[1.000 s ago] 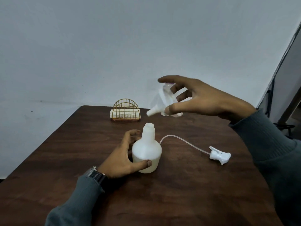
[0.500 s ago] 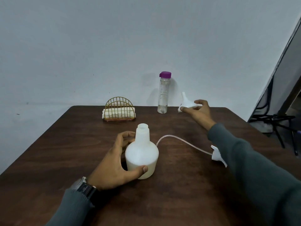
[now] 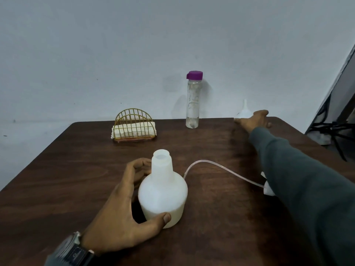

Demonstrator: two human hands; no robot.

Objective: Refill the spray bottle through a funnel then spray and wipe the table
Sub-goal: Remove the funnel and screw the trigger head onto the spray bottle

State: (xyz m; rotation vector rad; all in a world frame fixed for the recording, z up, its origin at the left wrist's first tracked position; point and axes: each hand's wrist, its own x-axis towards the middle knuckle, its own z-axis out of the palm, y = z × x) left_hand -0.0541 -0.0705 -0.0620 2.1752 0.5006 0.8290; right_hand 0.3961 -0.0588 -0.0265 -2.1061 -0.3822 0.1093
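**Funnel set aside at far edge, bottle uncapped**

Nearest: left hand, watch at wrist, grip clamped around the spray bottle — thumb on the near base, fingers curled behind. Bottle upright on the dark wooden surface, neck open, no cap. Lower part reads slightly denser, possibly liquid inside; level not certain.

Just right of bottle: clear dip tube arcing across the surface to the white trigger head, mostly hidden under the right sleeve. Lying loose, apart from the bottle.

Farther back, left: gold wire holder with folded napkins. Centre back: clear water bottle, purple cap on, nearly empty save a little at the bottom.

Far right corner: right hand stretched out, touching the white funnel, which sits wide end down, spout up. Grip on it: cannot tell whether closed or merely resting; fingers partly hidden.

Judgement on progress: filling probably finished, given capped, drained water bottle and funnel off the neck. Left to do: trigger head screwed back on, spraying, wiping with a napkin.
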